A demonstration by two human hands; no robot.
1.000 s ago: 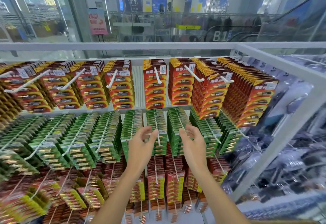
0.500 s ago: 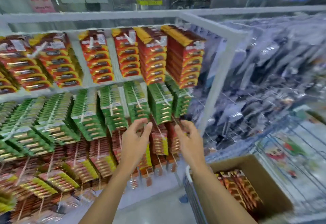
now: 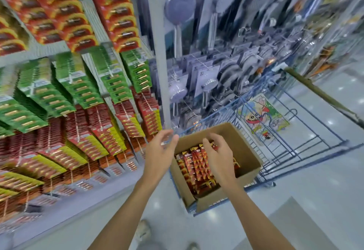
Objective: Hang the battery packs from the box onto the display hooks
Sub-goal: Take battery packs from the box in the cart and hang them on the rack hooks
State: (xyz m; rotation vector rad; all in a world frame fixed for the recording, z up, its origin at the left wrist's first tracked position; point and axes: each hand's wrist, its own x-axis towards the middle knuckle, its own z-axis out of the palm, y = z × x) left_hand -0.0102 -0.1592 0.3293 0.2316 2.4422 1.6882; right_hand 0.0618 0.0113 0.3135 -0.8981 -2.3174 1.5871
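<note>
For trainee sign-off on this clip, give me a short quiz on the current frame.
1. True or false: the box sits in a blue wire cart.
2. Which hand is over the packs in the box? A) left hand B) right hand
3. Fill in: on the display, the row between the two red rows is ____.

Key: 1 true; 2 B; 3 green.
</note>
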